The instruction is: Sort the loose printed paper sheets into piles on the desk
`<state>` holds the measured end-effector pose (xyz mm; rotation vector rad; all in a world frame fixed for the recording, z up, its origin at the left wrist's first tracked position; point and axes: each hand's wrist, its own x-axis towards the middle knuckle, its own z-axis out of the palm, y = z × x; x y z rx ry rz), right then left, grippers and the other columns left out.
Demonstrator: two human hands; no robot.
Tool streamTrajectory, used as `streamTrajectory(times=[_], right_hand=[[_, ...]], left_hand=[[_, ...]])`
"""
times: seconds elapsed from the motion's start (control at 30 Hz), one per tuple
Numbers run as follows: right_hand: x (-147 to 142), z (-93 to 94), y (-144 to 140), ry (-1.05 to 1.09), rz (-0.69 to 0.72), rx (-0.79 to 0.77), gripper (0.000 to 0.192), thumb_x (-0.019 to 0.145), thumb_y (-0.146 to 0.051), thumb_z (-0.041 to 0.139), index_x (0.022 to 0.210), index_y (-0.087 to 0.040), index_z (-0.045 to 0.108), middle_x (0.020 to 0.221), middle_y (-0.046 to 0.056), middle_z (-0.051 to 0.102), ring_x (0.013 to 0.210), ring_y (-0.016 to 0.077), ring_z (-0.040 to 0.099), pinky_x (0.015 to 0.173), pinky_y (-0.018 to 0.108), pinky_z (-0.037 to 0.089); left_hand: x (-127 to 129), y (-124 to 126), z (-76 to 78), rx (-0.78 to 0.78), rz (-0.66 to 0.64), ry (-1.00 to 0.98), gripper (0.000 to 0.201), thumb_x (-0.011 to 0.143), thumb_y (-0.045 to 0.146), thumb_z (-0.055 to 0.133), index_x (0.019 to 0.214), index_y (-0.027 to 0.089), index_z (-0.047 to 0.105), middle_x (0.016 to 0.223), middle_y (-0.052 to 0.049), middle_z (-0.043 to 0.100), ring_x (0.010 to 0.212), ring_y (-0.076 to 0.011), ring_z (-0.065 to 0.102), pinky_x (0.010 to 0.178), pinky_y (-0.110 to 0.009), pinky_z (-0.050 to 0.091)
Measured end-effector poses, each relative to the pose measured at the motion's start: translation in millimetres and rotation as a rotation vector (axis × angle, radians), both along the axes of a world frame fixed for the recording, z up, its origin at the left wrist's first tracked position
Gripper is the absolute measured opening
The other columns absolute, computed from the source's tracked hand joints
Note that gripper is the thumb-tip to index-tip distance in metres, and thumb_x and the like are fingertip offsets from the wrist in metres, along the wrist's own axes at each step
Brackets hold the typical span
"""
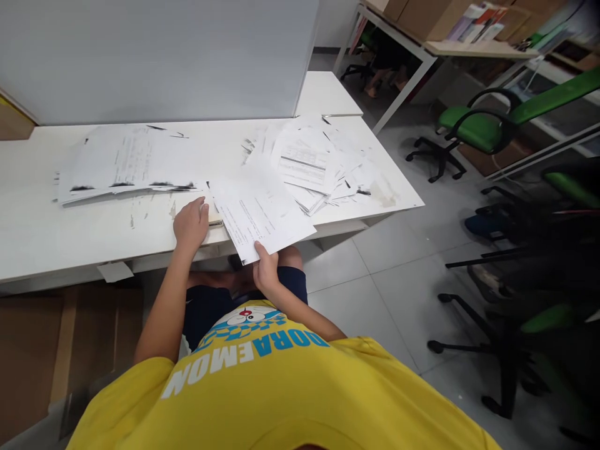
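My right hand [266,269] pinches the near edge of a white printed sheet of paper [267,215], thumb on top. The sheet is tilted over the desk's front edge, its far part reaching the loose papers. Palm down on the desk, my left hand [190,225] rests just left of that sheet, with its fingers extended and partly foreshortened. Beside it, partly under the sheet, lies a small metallic item [215,223] whose kind I cannot make out. To the left is a neat paper stack [122,156] with dark smudged edges. A messy pile of printed papers [304,156] spreads on the right.
The white desk [154,231] has a grey partition [164,56] at its back and a cardboard box [14,122] at far left. Open cardboard [89,344] lies below. Green office chairs [478,128] stand right on the tiled floor. A person's legs [375,81] show under another desk.
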<state>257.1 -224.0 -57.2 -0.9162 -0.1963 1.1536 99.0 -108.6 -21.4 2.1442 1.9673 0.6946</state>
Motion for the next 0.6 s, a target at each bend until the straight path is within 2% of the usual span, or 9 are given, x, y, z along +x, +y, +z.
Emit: streamTrajectory(times=[0.3, 0.47, 0.6], right_hand=[[-6.1, -4.3, -2.9, -0.105, 0.035, -0.029, 0.069, 0.067, -0.038, 0.075, 0.131, -0.017, 0.057, 0.138, 0.010, 0.063, 0.129, 0.0251, 0.059, 0.115, 0.046, 0.044], [-9.1, -11.1, -6.7, -0.208, 0.054, -0.077, 0.062, 0.073, -0.039, 0.071, 0.129, -0.015, 0.058, 0.134, 0.011, 0.065, 0.129, 0.0237, 0.059, 0.118, 0.046, 0.039], [-10.1, -12.2, -13.1, -0.234, 0.075, -0.095, 0.059, 0.075, -0.039, 0.070, 0.128, -0.016, 0.059, 0.133, 0.011, 0.066, 0.128, 0.0231, 0.059, 0.118, 0.045, 0.039]], left_hand=[[0.0, 0.9, -7.6, 0.042, 0.007, -0.057, 0.059, 0.100, 0.047, 0.026, 0.135, 0.016, 0.060, 0.129, -0.015, 0.066, 0.117, -0.0317, 0.060, 0.099, -0.042, 0.044], [0.2, -0.8, -6.5, 0.036, 0.002, -0.052, 0.061, 0.100, 0.048, 0.022, 0.137, 0.014, 0.059, 0.130, -0.015, 0.066, 0.118, -0.0319, 0.060, 0.099, -0.042, 0.044], [1.2, -1.8, -5.0, 0.025, 0.013, -0.054, 0.062, 0.101, 0.049, 0.022, 0.137, 0.015, 0.059, 0.130, -0.015, 0.066, 0.117, -0.0320, 0.061, 0.098, -0.041, 0.044]])
